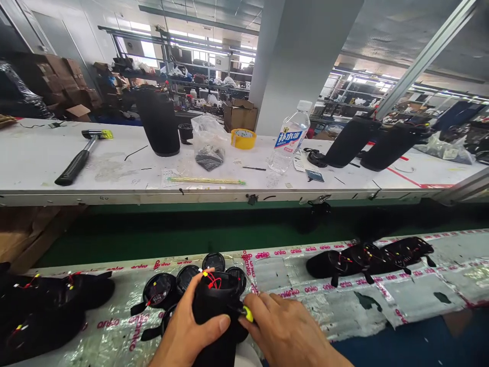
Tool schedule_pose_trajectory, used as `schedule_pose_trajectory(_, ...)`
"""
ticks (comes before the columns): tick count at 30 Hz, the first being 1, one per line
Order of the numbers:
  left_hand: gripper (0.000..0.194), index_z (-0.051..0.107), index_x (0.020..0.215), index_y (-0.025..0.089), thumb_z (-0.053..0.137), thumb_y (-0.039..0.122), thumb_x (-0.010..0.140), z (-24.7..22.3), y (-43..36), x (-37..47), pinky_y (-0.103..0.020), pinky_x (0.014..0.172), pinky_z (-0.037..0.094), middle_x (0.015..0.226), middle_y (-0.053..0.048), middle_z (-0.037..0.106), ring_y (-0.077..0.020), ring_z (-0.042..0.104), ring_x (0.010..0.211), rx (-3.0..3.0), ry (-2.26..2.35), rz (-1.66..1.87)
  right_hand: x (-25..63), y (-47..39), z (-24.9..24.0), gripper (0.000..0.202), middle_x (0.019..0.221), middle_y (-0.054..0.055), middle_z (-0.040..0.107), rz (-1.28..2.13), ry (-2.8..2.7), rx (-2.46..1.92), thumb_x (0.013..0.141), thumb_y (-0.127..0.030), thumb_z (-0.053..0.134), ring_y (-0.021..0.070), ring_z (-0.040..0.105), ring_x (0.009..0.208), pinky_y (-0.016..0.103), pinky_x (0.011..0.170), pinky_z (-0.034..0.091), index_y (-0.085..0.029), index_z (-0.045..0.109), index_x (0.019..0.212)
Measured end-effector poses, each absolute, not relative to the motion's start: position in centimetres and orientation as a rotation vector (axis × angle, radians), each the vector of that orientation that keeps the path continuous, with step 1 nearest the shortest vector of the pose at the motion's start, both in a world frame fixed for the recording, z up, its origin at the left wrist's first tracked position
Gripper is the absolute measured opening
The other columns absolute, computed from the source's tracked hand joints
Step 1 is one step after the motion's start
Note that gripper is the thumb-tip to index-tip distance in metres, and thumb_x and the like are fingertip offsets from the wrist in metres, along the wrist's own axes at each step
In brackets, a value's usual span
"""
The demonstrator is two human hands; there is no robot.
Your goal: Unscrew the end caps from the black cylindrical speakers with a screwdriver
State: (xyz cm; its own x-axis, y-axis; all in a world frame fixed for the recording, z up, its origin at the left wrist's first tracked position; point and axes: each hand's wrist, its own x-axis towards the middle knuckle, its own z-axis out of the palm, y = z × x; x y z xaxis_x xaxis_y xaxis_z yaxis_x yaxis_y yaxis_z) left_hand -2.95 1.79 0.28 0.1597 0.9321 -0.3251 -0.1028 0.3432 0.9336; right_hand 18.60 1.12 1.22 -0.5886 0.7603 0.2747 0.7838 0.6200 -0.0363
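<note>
My left hand [191, 323] is closed round a black cylindrical fabric-covered housing [214, 331], thumb across its front. Red wires with a small connector [212, 279] stick out of the housing's upper end. In my right hand [282, 326] is a tool with a yellow and black handle [248, 313]; its front end points at the housing's right side, and I cannot make out its tip. Just behind the housing, several round black parts [158, 288] stand together on the taped lower bench, some with straps and red wires.
More black housings with wires lie on the lower bench at left [46, 316] and right [367, 260]. The white upper bench [237, 163] carries a hammer [80, 158], a plastic bottle [291, 137], a yellow tape roll [243, 138] and standing black cylinders [157, 122].
</note>
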Motion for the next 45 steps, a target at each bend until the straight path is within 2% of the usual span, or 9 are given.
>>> schedule_pose_trajectory(6, 0.085, 0.052, 0.139, 0.025, 0.086, 0.056, 0.067, 0.4, 1.7, -3.5, -0.052, 0.113, 0.042, 0.127, -0.01, 0.075, -0.041, 0.063, 0.126, 1.036, 1.206, 0.883, 18.1, 1.4, 2.0, 0.029, 0.071, -0.004, 0.062, -0.235, -2.679, -1.228, 0.09, -0.028, 0.074, 0.0208, 0.066, 0.058, 0.036, 0.048, 0.038, -0.026, 0.045, 0.094)
schedule_pose_trajectory(13, 0.082, 0.055, 0.138, 0.023, 0.085, 0.052, 0.067, 0.7, 1.5, -3.5, -0.048, 0.111, 0.045, 0.13, -0.01, 0.074, -0.0389, 0.063, 0.127, 1.012, 1.201, 0.854, 18.3, 1.1, 2.6, 0.031, 0.072, -0.002, 0.062, -0.309, -2.79, -1.242, 0.085, -0.023, 0.073, 0.022, 0.063, 0.057, 0.037, 0.046, 0.037, -0.026, 0.044, 0.094)
schedule_pose_trajectory(23, 0.079, 0.054, 0.135, 0.019, 0.073, 0.042, 0.062, -0.5, 1.1, -3.0, -0.052, 0.106, 0.049, 0.12, -0.01, 0.078, -0.04, 0.067, 0.12, 1.205, 1.565, 0.829, 17.6, 0.5, 3.1, 0.03, 0.065, 0.0, 0.061, -0.476, -2.805, -1.278, 0.073, -0.018, 0.065, 0.0204, 0.058, 0.047, 0.033, 0.039, 0.03, -0.023, 0.046, 0.096)
schedule_pose_trajectory(29, 0.082, 0.058, 0.135, 0.023, 0.083, 0.05, 0.062, -0.3, 1.4, -3.9, -0.043, 0.1, 0.055, 0.127, -0.008, 0.077, -0.038, 0.068, 0.12, 1.116, 1.331, 0.841, 17.6, 0.7, 3.1, 0.027, 0.069, 0.001, 0.062, -0.426, -2.836, -1.247, 0.078, -0.017, 0.064, 0.0205, 0.058, 0.048, 0.035, 0.04, 0.03, -0.02, 0.05, 0.101)
schedule_pose_trajectory(32, 0.081, 0.059, 0.137, 0.024, 0.084, 0.051, 0.065, -0.2, 1.5, -4.0, -0.043, 0.108, 0.051, 0.136, -0.008, 0.073, -0.038, 0.065, 0.126, 1.043, 1.21, 0.836, 17.5, 0.7, 2.8, 0.021, 0.072, 0.001, 0.062, -0.357, -2.84, -1.25, 0.085, -0.018, 0.065, 0.0208, 0.058, 0.051, 0.036, 0.041, 0.029, -0.022, 0.048, 0.096)
schedule_pose_trajectory(36, 0.084, 0.06, 0.14, 0.025, 0.086, 0.054, 0.065, -0.8, 1.8, -4.4, -0.048, 0.12, 0.041, 0.143, -0.01, 0.068, -0.0402, 0.054, 0.14, 0.914, 1.146, 0.816, 17.6, 1.1, 1.8, 0.018, 0.076, 0.002, 0.064, -0.252, -2.816, -1.279, 0.098, -0.031, 0.064, 0.0229, 0.062, 0.058, 0.036, 0.044, 0.03, -0.023, 0.048, 0.097)
schedule_pose_trajectory(39, 0.081, 0.061, 0.14, 0.025, 0.085, 0.053, 0.068, -1.8, 2.1, -4.8, -0.049, 0.117, 0.045, 0.14, -0.012, 0.071, -0.0401, 0.056, 0.139, 0.681, 1.081, 0.791, 17.9, 1.8, 1.2, 0.02, 0.08, 0.0, 0.067, -0.052, -2.731, -1.315, 0.102, -0.039, 0.062, 0.0226, 0.067, 0.064, 0.036, 0.049, 0.034, -0.024, 0.049, 0.098)
schedule_pose_trajectory(42, 0.08, 0.062, 0.139, 0.022, 0.085, 0.05, 0.068, -2.5, 2.2, -4.9, -0.052, 0.11, 0.051, 0.129, -0.015, 0.076, -0.042, 0.065, 0.128, 0.534, 0.977, 0.812, 18.2, 1.9, 1.0, 0.012, 0.086, -0.005, 0.071, 0.261, -2.523, -1.35, 0.102, -0.028, 0.061, 0.02, 0.072, 0.073, 0.032, 0.059, 0.04, -0.026, 0.049, 0.102)
schedule_pose_trajectory(45, 0.073, 0.067, 0.132, 0.019, 0.087, 0.046, 0.067, -2.0, 2.2, -4.6, -0.052, 0.103, 0.055, 0.12, -0.016, 0.079, -0.0421, 0.071, 0.117, 0.522, 0.99, 0.839, 18.1, 1.3, 1.0, 0.015, 0.09, -0.004, 0.073, 0.35, -2.355, -1.459, 0.1, -0.02, 0.058, 0.0211, 0.074, 0.077, 0.032, 0.063, 0.04, -0.026, 0.049, 0.112)
